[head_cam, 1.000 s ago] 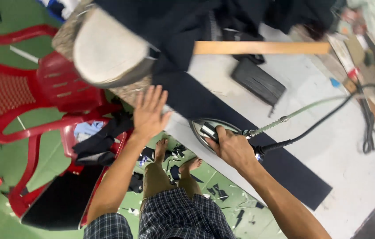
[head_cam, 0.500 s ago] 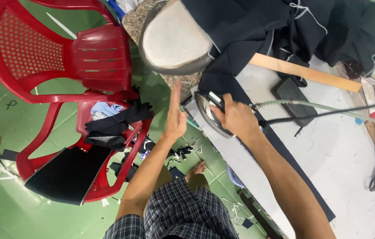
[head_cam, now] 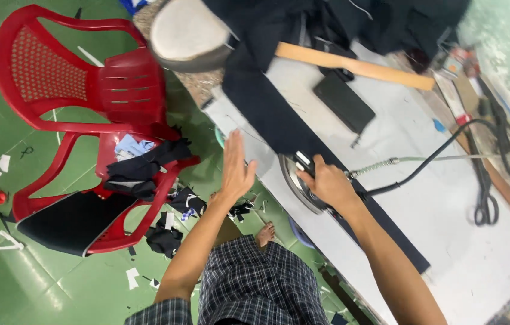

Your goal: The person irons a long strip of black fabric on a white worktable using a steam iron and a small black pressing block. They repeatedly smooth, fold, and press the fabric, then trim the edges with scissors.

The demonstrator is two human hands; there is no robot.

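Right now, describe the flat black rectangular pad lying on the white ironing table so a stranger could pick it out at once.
Start at the white ironing table and find the long pale wooden ruler across its far end. Just on the near side of that ruler lies the flat black rectangular pad, apart from the long dark fabric strip being ironed. Unlike the cloth, it is short, stiff-edged and ridged.

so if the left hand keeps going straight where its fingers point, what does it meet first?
Probably the dark fabric strip on the white table. The left hand is open, fingers pointing up-frame along the table edge; depth is unclear, so it may pass beside it.
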